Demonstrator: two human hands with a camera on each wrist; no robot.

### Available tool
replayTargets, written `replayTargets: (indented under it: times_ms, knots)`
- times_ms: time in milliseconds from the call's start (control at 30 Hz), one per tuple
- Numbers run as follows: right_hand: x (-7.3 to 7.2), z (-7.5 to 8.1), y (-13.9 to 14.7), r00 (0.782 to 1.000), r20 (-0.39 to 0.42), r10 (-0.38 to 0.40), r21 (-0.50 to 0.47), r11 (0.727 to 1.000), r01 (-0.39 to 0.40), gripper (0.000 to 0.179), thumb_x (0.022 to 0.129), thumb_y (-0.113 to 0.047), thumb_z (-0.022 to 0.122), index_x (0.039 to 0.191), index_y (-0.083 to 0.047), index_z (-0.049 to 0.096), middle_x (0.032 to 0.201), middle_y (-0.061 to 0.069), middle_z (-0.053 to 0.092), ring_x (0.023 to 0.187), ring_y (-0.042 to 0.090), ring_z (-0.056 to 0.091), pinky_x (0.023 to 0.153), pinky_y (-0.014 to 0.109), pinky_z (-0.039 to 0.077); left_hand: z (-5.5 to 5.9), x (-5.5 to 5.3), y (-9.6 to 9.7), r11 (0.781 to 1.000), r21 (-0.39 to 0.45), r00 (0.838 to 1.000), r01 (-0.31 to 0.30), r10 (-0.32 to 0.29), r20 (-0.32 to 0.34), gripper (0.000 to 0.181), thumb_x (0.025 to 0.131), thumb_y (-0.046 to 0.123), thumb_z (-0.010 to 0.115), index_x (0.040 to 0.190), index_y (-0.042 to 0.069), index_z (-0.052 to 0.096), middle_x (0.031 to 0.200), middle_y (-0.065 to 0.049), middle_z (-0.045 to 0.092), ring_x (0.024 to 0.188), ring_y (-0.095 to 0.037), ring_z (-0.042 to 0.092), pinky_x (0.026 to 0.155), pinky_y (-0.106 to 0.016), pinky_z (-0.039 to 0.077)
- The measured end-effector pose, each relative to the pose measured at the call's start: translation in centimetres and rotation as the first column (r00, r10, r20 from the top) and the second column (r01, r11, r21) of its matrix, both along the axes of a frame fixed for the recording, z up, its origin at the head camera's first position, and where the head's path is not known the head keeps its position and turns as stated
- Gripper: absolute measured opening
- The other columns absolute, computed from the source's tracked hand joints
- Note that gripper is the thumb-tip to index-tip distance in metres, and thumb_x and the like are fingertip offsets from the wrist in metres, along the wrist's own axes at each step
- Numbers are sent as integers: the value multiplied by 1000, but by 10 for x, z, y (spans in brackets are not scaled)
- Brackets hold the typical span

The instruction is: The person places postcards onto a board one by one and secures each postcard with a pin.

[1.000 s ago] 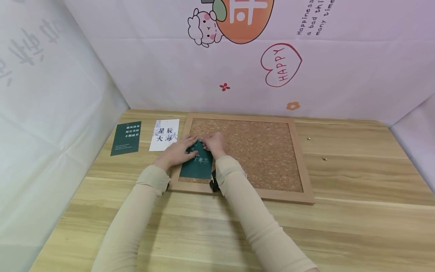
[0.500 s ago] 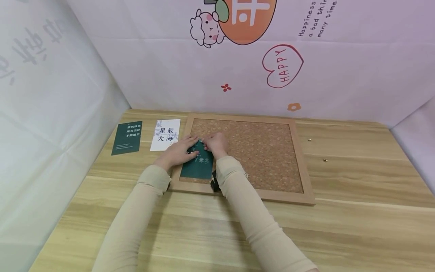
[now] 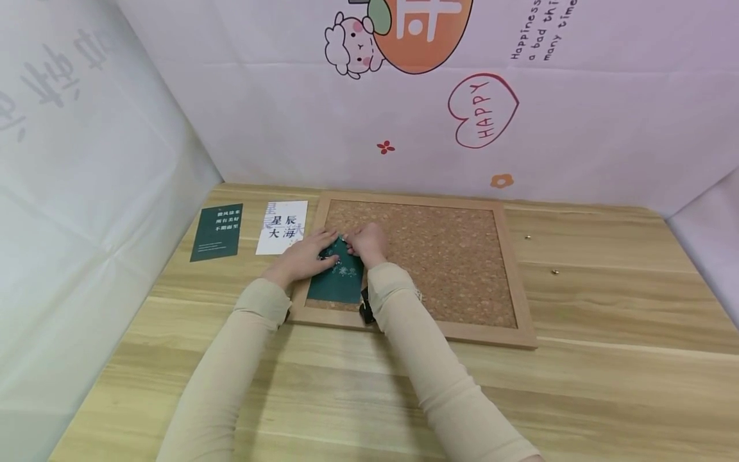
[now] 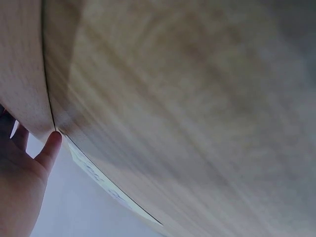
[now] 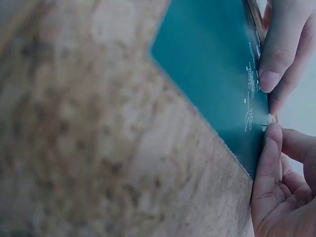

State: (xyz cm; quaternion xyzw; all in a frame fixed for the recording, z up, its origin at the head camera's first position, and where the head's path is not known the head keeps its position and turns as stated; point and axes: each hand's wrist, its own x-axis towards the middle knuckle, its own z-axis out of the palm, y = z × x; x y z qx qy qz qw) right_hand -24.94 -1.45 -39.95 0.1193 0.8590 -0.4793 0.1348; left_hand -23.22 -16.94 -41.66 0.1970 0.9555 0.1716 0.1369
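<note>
A dark green card with white print lies on the left part of a framed cork board. My left hand rests flat over the card's upper left, its thumb reaching across the print. At the card's top edge, the curled fingers of my right hand pinch a small push pin, mostly hidden by the fingertips. Seen from the right wrist, the right thumb and forefinger meet at the card's edge, close to the left fingertips. The left wrist view shows the left thumb at the board's wooden frame.
Left of the board lie a white card with dark characters and another green card. Two small brass-coloured pins, a far one and a nearer one, are on the wooden table to the right. A printed white cloth hangs behind.
</note>
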Motion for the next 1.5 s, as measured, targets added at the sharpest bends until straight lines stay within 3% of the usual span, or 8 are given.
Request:
replayTargets:
  times_ms: [433,933,1500]
  knots:
    - [3,2,-3,999,-34,15,140,990,-10,26,93,-17,58,79,-4,75,56,-3,57,46,3,52,42,15,38,1,1,1,1000,6,1000,10,-10,-12,63,97,38,48,151,10,29,160,-8,24,150,-30,15,118,-50,23]
    - [2,4,-2,1000,7,21,127,992,-21,19,92,-16,61,89,-5,76,64,0,64,46,3,52,44,15,38,4,1,1,1000,4,1000,9,-9,-1,64,97,38,49,151,9,28,159,-8,24,149,-30,15,118,-50,23]
    - [2,3,-3,1000,11,-6,101,995,5,17,91,-15,63,94,-2,74,54,-4,54,45,3,50,43,15,37,3,3,0,1000,8,1000,3,-3,-3,64,97,38,49,151,10,28,160,-8,23,150,-30,15,118,-50,23]
